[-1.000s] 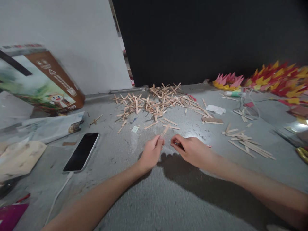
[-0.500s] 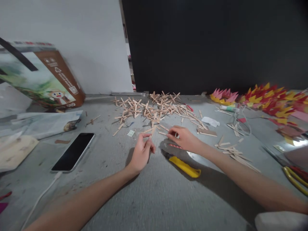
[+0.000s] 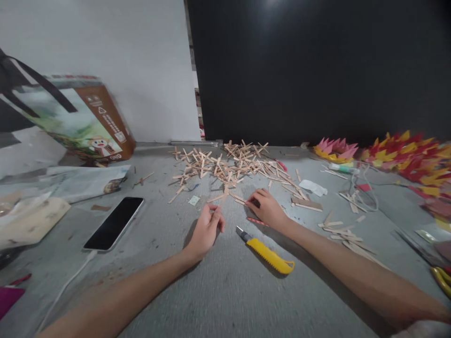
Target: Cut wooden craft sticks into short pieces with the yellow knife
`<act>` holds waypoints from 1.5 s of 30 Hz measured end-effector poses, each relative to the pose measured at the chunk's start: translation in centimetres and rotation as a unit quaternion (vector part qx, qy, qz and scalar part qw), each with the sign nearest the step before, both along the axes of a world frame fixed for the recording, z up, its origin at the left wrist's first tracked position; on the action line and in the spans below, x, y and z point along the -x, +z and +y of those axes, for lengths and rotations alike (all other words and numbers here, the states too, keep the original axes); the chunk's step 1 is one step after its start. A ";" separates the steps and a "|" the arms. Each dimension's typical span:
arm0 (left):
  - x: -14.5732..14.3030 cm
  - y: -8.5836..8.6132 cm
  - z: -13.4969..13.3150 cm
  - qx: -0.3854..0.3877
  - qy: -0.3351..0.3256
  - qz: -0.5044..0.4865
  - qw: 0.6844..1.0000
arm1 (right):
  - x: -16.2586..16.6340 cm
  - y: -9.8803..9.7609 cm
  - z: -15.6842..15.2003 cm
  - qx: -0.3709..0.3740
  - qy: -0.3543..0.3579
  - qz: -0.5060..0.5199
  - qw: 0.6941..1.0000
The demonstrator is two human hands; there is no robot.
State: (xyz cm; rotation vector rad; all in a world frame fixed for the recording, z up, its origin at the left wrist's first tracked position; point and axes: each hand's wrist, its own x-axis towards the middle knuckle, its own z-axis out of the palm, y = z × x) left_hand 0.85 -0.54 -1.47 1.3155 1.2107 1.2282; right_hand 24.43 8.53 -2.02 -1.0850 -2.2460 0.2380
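Observation:
My left hand [image 3: 207, 229] is closed in a pinch, with the end of a thin wooden stick [image 3: 224, 193] between thumb and forefinger. My right hand [image 3: 267, 209] has its fingertips pressed together at the near end of another wooden stick [image 3: 239, 198] on the table. Beyond both hands spreads a loose pile of wooden sticks [image 3: 214, 164], many joined in crosses. A yellow utility knife [image 3: 269, 255] lies below the right hand with its blade pointing up and left. Just under the right palm is a red patterned strip [image 3: 257, 221].
Left on the grey table [image 3: 211, 300] lies a phone [image 3: 114, 224] on a white cable, with a printed bag [image 3: 84, 122] behind it. To the right are more sticks [image 3: 347, 234], a crumpled tissue [image 3: 313, 188], red and yellow paper pieces [image 3: 408, 159] and yellow-handled scissors [image 3: 440, 280].
The camera view has shifted slightly, so the table things sit further right and lower. My right fingertips have come down to the stick's end. My left hand keeps its pinch.

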 end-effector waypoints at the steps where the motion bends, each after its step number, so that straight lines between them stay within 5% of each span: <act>1: 0.0 -0.1 0.1 0.005 0.005 0.001 1.000 | 0.0 0.0 0.0 -0.002 0.003 0.001 1.000; 13: -0.2 0.5 0.3 0.016 0.011 -0.013 1.000 | 0.0 -0.8 0.2 -0.001 0.009 0.011 1.000; 24: -0.8 0.8 3.1 0.032 -0.028 0.077 0.996 | -0.1 -0.3 0.0 0.092 -0.031 0.095 0.991; 27: -1.9 0.4 4.2 0.016 -0.006 0.049 0.999 | -0.1 0.1 -0.5 0.110 -0.027 0.123 0.986; 36: -2.7 -0.2 4.3 0.026 -0.083 -0.077 0.993 | 0.0 0.2 -1.1 0.141 0.039 0.150 0.978; 45: -2.5 -0.5 4.3 0.005 -0.081 -0.092 0.992 | 0.0 0.5 -1.4 0.160 0.041 0.170 0.972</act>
